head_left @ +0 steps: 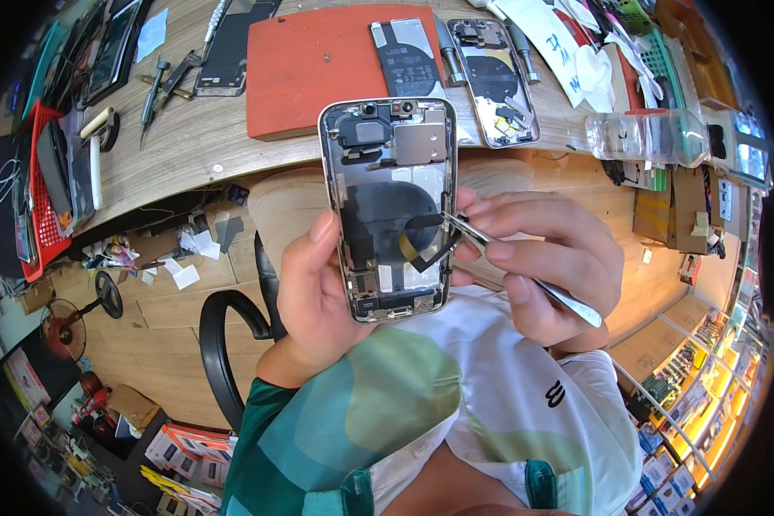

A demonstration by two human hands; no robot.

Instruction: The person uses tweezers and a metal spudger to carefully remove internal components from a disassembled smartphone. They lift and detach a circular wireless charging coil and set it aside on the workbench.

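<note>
An opened phone body [378, 185] is held upright over my lap, its inner parts facing up. My left hand [314, 279] is closed round its left side, thumb along the edge. Metal tweezers [533, 275] are pinched in my right hand [559, 249], their tips at the phone's right inner edge. A thin dark flex cable [427, 255] with a yellowish patch curls out beside the tips; whether they grip it I cannot tell. Some right fingers lie behind the phone's edge. The battery bay is vacant, showing a dark round pad.
Ahead stands a wooden table [198, 155] with an orange-red mat [318, 69], a phone battery [407, 56] and a second opened phone [494, 86]. Screwdrivers [152, 99] lie to the left near a red basket [43, 198]. A clear plastic box [645, 138] sits at right. A chair armrest [224, 344] is at left.
</note>
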